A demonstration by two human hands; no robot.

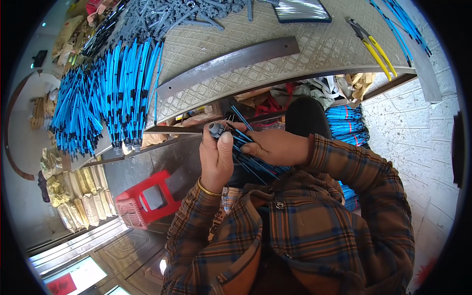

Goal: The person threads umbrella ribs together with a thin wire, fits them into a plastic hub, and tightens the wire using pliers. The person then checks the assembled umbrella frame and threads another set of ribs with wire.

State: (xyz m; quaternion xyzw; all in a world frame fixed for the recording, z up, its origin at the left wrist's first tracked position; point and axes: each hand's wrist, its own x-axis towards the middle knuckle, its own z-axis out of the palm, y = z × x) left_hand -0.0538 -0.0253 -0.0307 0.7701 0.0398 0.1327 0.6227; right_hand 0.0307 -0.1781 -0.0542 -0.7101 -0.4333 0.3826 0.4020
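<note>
My left hand (217, 160) is closed around a small grey plastic fitting (215, 129), with the thumb pressed against its side. Thin metal wires or pins (229, 119) stick up beside the fitting, too fine to tell what they join. Close on the right, my right hand (278, 146) is closed on several thin blue rods (241, 141) with black ends. The rod tips point toward the fitting, and whether they touch it I cannot tell. Other blue rods (253, 168) show below the hands, in front of my lap.
The patterned tabletop (275, 69) bears a flat metal bar (231, 61), yellow-handled pliers (376, 51), a tray of metal pins (301, 12), piled grey fittings (162, 19) and blue rods (123, 88). A red stool (167, 204) stands at left. Bundled rods (346, 125) lie right. Another person's hand (102, 7) shows far left.
</note>
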